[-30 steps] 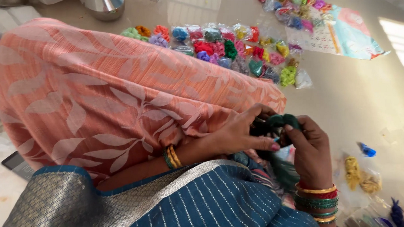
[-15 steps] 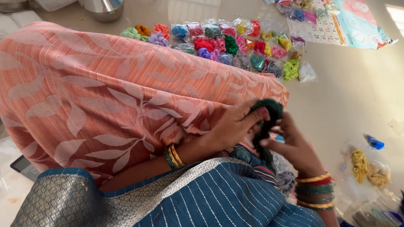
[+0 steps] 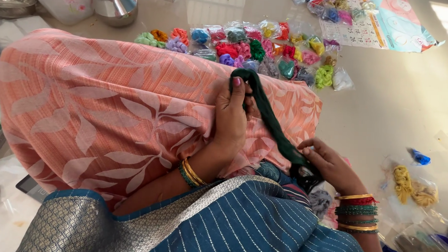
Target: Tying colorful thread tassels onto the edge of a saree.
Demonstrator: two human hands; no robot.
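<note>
Your left hand [image 3: 231, 119] pinches the top of the green thread [image 3: 269, 112]. It runs taut down (over the orange cloth [image 3: 110, 102]) into your right hand [image 3: 329, 164], closed on its lower end.

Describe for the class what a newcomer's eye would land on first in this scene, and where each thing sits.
First comes the dark green thread skein, stretched taut at centre between the left hand above and the right hand below. Under it lies the broad orange leaf-patterned cloth, draped across the lap and filling the left half. Beyond it, a row of small bags of bright threads lies on the pale floor.
</note>
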